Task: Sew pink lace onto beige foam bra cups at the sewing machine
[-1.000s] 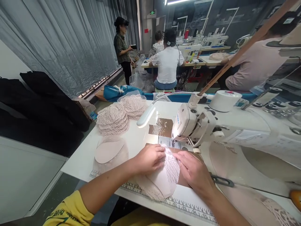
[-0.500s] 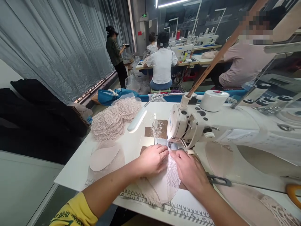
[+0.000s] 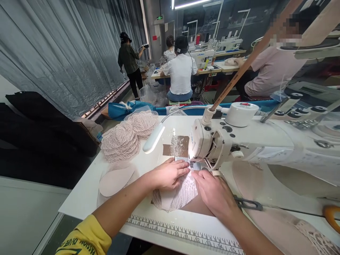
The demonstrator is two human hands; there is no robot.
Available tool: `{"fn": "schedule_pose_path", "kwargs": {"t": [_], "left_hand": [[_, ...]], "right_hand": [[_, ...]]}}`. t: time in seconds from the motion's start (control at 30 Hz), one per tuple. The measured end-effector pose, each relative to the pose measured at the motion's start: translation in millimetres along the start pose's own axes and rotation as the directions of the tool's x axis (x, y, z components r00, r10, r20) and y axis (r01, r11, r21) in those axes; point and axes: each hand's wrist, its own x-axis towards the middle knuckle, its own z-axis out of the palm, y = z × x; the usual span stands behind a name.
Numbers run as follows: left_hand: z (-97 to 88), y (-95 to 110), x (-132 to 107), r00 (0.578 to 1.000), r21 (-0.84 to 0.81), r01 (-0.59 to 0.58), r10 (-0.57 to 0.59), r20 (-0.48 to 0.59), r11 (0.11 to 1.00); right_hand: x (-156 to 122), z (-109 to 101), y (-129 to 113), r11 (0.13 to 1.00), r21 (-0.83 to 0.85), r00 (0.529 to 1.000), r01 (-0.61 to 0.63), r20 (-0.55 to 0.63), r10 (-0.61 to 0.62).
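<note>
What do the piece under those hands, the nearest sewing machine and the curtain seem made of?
The piece looks like thin, matte lace fabric, from its pale branching pattern. The sewing machine seems painted metal, perhaps partly plastic: its white shell is smooth with a slight gloss. The curtain could be cloth or plastic sheeting; its grey folds hang creased, with a faint sheen.

One camera looks out from the person's head, facing forward and down. The hands (image 3: 168, 176) and tabletop (image 3: 85, 198) lie close below it, with the sewing machine (image 3: 261, 132) near on the right; above them the view reaches across the room to seated co-workers (image 3: 180, 74) and, at the left, a curtain (image 3: 69, 53).
</note>
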Motion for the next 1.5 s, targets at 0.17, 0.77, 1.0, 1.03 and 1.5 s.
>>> {"fn": "schedule_pose_path", "kwargs": {"t": [0.17, 0.77, 1.0, 1.03, 1.5], "left_hand": [[-7.3, 21, -18, 0.99, -0.048, 0.032, -0.038, -0.136, 0.998], [15.2, 31, -24, 0.96, -0.169, 0.079, -0.12, -0.252, 0.983], [19.5, 30, -27, 0.977, -0.043, -0.04, 0.03, -0.213, 0.998], [20.8, 30, -27, 0.976, -0.021, -0.056, 0.05, -0.21, 0.998], [22.5, 30, -26, 0.969, 0.091, -0.141, 0.156, -0.193, 0.986]], "right_hand": [[-6, -1, 10, 0.99, 0.138, 0.992, 0.036, -0.123, -0.019], [-31, -28, -10, 0.971, 0.193, 0.985, 0.145, 0.062, -0.159], [-50, -15, -26, 0.979, 0.144, 0.989, 0.147, -0.025, -0.145], [-51, -15, -26, 0.978, 0.148, 0.989, 0.147, -0.032, -0.144], [-50, -16, -22, 0.969, 0.185, 0.986, 0.166, -0.067, -0.156]]}}
